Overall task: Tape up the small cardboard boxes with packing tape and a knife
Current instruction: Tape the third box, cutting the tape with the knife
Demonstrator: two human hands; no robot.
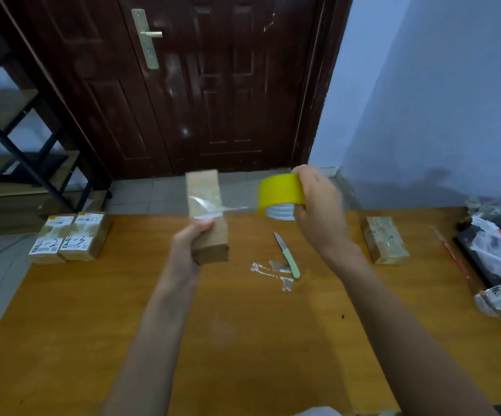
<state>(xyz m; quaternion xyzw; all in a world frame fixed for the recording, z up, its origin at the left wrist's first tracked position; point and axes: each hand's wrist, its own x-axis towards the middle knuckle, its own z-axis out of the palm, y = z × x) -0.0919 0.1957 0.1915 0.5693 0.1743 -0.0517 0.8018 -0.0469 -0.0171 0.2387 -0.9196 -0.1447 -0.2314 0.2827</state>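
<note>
Mid-frame, left hand (193,240) grips 1 cardboard box (207,216) aloft; right hand (318,199) clutches yellow tape roll (280,195), strip stretched taut between. Risk: strip twists or wrinkles. Knife (288,256) lies on table (93,310) below.

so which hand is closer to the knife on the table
Right. The right hand holds the tape roll just above and right of the knife; the left hand, gripping the box, is farther left.

White labels on two boxes (69,237) at the table's far-left corner read "5-2" and "5-3".
</note>
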